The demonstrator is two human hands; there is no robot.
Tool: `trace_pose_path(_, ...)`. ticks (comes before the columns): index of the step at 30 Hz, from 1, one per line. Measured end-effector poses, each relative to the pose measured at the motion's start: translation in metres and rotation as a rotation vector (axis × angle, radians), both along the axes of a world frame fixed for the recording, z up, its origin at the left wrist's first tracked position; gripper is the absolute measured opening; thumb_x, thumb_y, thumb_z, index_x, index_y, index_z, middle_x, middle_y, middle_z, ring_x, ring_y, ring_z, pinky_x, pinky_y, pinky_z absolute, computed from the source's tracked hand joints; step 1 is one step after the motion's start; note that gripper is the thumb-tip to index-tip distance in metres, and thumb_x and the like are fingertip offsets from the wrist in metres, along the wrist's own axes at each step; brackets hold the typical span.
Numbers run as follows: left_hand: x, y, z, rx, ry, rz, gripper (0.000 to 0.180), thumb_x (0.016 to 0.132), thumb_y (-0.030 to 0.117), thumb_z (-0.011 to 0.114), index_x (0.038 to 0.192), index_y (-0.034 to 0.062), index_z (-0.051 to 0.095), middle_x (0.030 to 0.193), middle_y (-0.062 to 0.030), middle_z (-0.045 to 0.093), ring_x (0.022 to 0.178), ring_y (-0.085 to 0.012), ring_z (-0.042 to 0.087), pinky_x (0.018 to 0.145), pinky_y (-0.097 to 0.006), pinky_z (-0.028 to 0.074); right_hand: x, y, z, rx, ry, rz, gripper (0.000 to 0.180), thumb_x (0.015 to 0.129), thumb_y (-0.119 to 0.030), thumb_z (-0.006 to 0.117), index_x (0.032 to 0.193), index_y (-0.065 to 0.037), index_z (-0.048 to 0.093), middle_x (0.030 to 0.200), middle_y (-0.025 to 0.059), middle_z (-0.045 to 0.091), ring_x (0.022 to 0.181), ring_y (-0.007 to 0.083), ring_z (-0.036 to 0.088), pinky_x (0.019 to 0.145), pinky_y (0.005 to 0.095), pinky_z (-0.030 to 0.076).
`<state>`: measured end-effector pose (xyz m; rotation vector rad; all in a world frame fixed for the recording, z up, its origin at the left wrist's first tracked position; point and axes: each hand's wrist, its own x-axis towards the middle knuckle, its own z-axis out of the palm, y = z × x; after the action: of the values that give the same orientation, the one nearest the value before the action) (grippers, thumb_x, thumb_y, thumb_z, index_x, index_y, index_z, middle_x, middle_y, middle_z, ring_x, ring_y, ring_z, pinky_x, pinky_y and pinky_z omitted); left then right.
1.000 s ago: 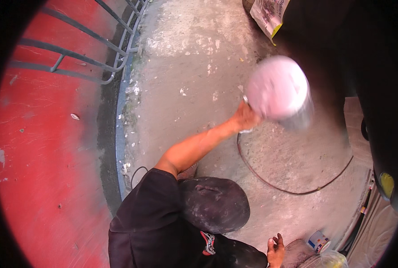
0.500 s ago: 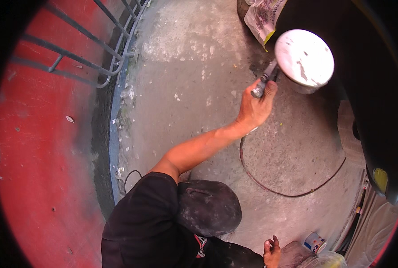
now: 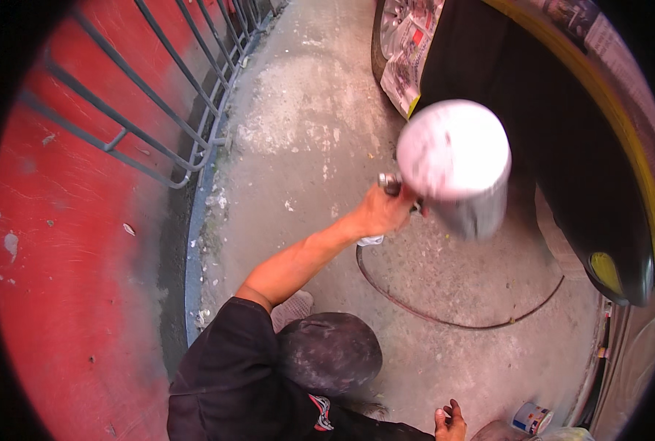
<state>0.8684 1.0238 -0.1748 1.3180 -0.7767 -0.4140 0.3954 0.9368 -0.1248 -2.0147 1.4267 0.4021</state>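
Observation:
My left hand (image 3: 384, 211) is shut on the grip of a paint spray gun (image 3: 393, 184) whose big white cup (image 3: 454, 158) is blurred. The arm reaches forward from my black sleeve over the concrete floor. The gun points toward a black car body (image 3: 562, 154) on the right. A dark air hose (image 3: 452, 320) runs from under the hand in a loop across the floor. My right hand (image 3: 448, 420) shows at the lower edge with fingers apart and nothing in it.
Newspaper masks a wheel (image 3: 408, 51) and the car's upper edge (image 3: 621, 66), which has a yellow stripe. A small paint can (image 3: 529, 417) stands at the lower right. A grey metal railing (image 3: 158, 125) borders a red surface (image 3: 70, 257) on the left.
The left hand swung the spray gun up and right toward the car, then brought it back down and left. The right hand stayed at the lower edge.

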Motion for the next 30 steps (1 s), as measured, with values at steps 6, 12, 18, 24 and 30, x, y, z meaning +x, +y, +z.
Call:
trace_pose_path(6,0.034,-0.016,0.025,-0.033,0.075,0.507,0.078,0.092,0.074,0.037,0.093,-0.0007,0.061,0.075,-0.0075,0.066,0.046,-0.0128,0.054,0.042,-0.031,0.043,0.011,0.008,0.014,-0.011,-0.024,0.002,0.055,0.097,-0.031,0.058,0.142,-0.002,0.046,0.124,0.024,0.063,0.104,0.0338,0.065,0.087,0.0399,0.051)
trace_pose_path(12,0.01,0.0,0.038,-0.06,0.141,0.32,0.078,0.094,0.073,0.027,0.106,0.0022,0.057,0.087,-0.008,0.068,0.049,-0.0124,0.052,0.045,-0.029,0.041,0.011,0.011,0.014,-0.043,-0.017,0.015,0.055,0.096,-0.031,0.059,0.142,-0.002,0.047,0.122,0.0227,0.065,0.102,0.0314,0.064,0.087,0.0389,0.05)
trace_pose_path(18,0.0,0.026,0.006,-0.036,0.109,-0.13,0.066,0.095,0.067,0.042,0.104,0.0037,0.061,0.073,-0.0031,0.06,0.051,-0.0118,0.052,0.045,-0.029,0.043,0.011,0.009,0.008,-0.066,0.012,0.076,0.058,0.094,-0.034,0.064,0.141,-0.004,0.048,0.117,0.021,0.067,0.095,0.0284,0.067,0.084,0.0376,0.052)
trace_pose_path(24,-0.018,0.019,-0.009,-0.383,-0.033,-0.366,0.055,0.09,0.058,0.061,0.1,0.0044,0.068,0.068,-0.0005,0.061,0.059,-0.0122,0.056,0.052,-0.032,0.046,-0.035,-0.009,-0.04,0.036,0.07,-0.001,0.06,0.096,-0.038,0.06,0.145,-0.007,0.044,0.123,0.0238,0.063,0.106,0.0276,0.064,0.089,0.0377,0.051)
trace_pose_path(30,-0.039,0.018,-0.03,0.053,-0.227,-0.169,0.073,0.083,0.066,0.063,0.117,0.0008,0.063,0.096,-0.0135,0.068,0.076,-0.0291,0.069,0.066,-0.041,0.054,-0.08,-0.034,-0.072,0.233,0.09,-0.192,0.06,0.097,-0.042,0.06,0.143,-0.005,0.046,0.11,0.0158,0.065,0.096,0.0222,0.065,0.082,0.0325,0.052)
